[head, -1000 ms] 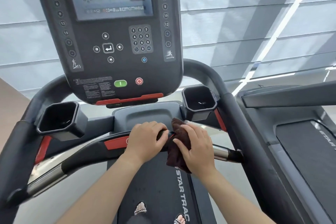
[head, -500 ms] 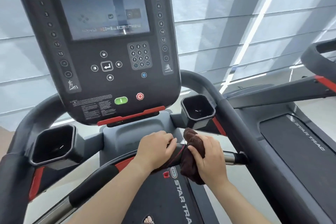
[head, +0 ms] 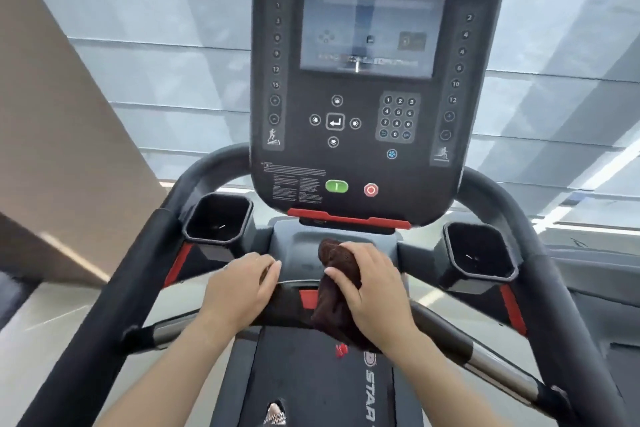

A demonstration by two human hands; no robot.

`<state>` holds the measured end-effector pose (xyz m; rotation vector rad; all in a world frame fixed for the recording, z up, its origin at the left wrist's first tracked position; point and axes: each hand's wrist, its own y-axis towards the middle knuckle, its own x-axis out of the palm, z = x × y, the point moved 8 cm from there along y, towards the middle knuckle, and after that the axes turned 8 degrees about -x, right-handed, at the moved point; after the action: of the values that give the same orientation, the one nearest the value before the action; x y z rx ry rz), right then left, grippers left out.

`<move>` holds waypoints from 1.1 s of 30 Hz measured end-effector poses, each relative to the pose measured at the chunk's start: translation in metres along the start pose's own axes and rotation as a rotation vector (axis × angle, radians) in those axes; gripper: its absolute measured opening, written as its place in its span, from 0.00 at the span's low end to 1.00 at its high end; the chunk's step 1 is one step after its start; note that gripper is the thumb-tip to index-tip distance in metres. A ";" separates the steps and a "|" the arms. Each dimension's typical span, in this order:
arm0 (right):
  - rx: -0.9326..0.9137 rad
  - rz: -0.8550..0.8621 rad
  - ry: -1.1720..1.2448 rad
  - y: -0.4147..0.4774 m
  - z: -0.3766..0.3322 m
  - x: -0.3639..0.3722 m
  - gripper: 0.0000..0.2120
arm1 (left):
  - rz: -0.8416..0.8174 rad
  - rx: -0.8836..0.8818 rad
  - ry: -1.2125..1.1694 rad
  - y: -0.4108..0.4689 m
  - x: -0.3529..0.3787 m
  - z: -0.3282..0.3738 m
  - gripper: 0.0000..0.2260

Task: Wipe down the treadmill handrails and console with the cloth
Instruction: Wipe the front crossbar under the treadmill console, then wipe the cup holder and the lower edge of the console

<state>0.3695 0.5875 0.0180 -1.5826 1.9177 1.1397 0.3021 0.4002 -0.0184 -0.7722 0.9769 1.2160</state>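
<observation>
A dark brown cloth (head: 333, 291) is bunched over the middle of the treadmill's front crossbar (head: 450, 340), next to a red patch on the bar. My right hand (head: 370, 291) is closed on the cloth and presses it against the bar. My left hand (head: 242, 288) grips the bare bar just to the left of the cloth. The black console (head: 374, 87) with its screen, keypad, green and red buttons stands upright behind the hands. Black padded side handrails (head: 114, 305) curve down on both sides.
Two black cup holders flank the console, the left cup holder (head: 218, 217) and the right cup holder (head: 479, 255). The running belt (head: 311, 374) with white lettering lies below the bar. A beige wall panel (head: 52, 149) is at the left, window blinds behind.
The view has swung right, so the console now sits centred. Both hands have shifted left along the crossbar towards its middle, the cloth moving with my right hand.
</observation>
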 end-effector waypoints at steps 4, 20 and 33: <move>-0.071 -0.048 0.054 0.031 -0.034 0.028 0.16 | 0.057 -0.060 -0.004 0.006 -0.028 -0.036 0.13; -0.128 0.016 0.025 0.159 -0.127 0.125 0.15 | 0.042 -0.079 -0.110 0.101 -0.077 -0.181 0.10; -0.068 -0.376 -0.267 0.227 -0.077 0.256 0.20 | -0.068 -0.236 -0.216 0.144 -0.019 -0.218 0.23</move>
<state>0.0991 0.3755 -0.0513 -1.6424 1.3557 1.1888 0.1180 0.2259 -0.0858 -0.8312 0.6326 1.3393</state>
